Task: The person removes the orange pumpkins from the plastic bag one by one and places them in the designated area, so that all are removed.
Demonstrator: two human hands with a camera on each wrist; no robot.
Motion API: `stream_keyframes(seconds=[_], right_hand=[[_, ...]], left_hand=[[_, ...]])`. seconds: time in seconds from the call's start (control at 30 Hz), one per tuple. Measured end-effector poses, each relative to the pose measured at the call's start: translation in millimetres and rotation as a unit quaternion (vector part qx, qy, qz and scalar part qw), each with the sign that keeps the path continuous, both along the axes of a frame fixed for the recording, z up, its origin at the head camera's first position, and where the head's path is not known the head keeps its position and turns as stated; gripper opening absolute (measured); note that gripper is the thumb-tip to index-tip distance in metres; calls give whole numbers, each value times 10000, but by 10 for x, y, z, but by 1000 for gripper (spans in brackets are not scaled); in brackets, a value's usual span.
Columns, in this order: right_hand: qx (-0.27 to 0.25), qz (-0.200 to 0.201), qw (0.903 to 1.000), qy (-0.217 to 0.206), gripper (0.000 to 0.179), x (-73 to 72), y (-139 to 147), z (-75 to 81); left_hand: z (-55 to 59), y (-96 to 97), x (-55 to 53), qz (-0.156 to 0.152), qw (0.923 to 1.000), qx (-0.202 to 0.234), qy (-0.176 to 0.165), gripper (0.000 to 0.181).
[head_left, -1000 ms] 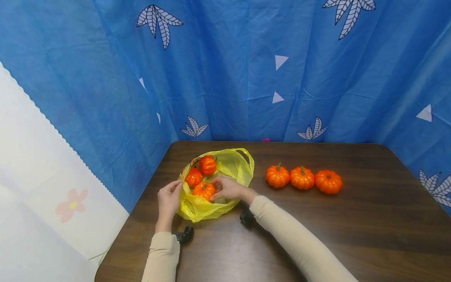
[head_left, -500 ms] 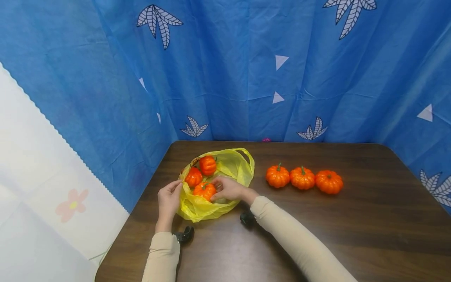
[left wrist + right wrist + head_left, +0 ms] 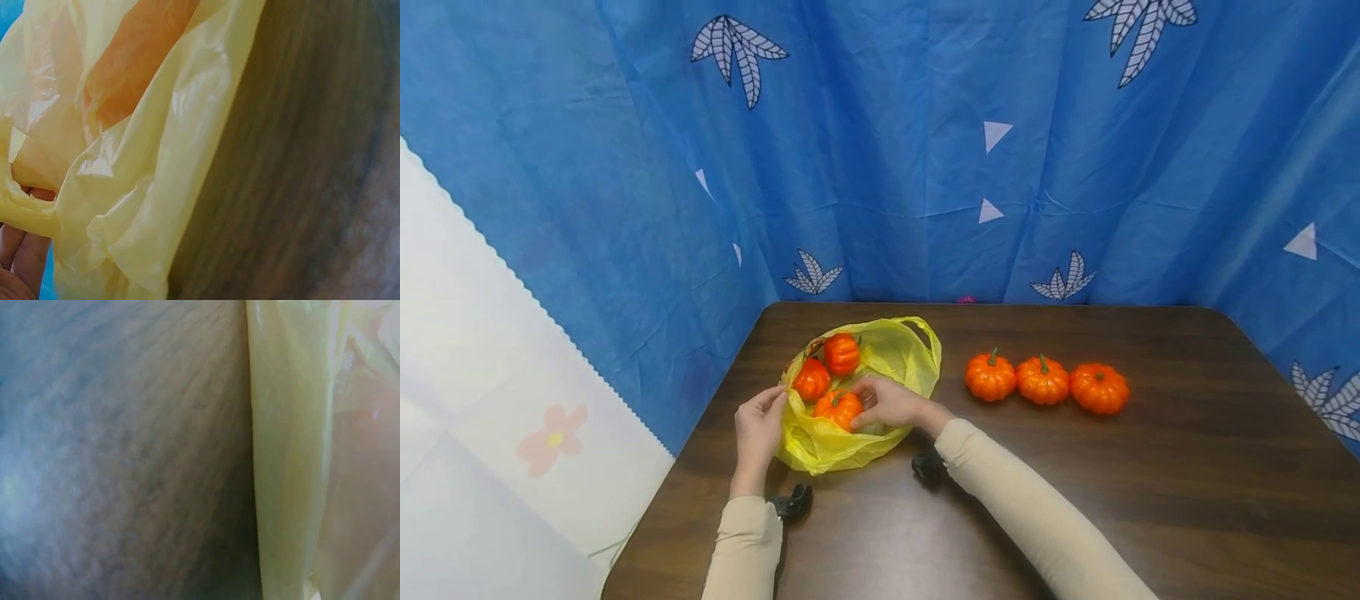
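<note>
A yellow plastic bag (image 3: 904,350) lies with its mouth wide on the table's left part. My left hand (image 3: 759,423) pinches the left edge of its mouth; in the left wrist view the fingers (image 3: 28,256) show beside the bag's handle loop. Reaching into the bag, my right hand (image 3: 891,403) grips a small orange pumpkin (image 3: 837,407) by its right side, thumb in front. Behind that one, two redder pumpkins sit inside the bag: one at the left (image 3: 812,380) and one at the back (image 3: 842,354). In the right wrist view the bag (image 3: 290,450) hides the hand.
Three orange pumpkins stand in a row right of the bag: a left one (image 3: 990,376), a middle one (image 3: 1042,380) and a right one (image 3: 1099,388). The dark wooden table (image 3: 1187,467) ends at a blue curtain (image 3: 880,167) behind.
The pumpkin under my right hand has shifted very slightly to the right inside the bag. Both hands stay nearly still, and the bag and the row of pumpkins keep their places.
</note>
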State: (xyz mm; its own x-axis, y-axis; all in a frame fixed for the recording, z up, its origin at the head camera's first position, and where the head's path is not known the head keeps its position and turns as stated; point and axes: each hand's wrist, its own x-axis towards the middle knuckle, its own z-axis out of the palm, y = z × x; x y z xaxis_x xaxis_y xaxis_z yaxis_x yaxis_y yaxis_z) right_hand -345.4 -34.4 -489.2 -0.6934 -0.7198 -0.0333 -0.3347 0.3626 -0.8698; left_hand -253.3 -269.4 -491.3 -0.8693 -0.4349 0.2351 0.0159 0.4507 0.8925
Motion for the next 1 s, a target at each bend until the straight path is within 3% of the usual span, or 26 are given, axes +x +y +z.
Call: stream_keyframes(seconds=[0.4,1.0], right_hand=[[97,60,9998,190,51,-56,109,55],[-543,-263,9982,-38,58,13,396,170]], left_hand=[[-23,0,-5,71,9999,-74,10,23],[10,-7,7,-55,9999,43,-113,26]])
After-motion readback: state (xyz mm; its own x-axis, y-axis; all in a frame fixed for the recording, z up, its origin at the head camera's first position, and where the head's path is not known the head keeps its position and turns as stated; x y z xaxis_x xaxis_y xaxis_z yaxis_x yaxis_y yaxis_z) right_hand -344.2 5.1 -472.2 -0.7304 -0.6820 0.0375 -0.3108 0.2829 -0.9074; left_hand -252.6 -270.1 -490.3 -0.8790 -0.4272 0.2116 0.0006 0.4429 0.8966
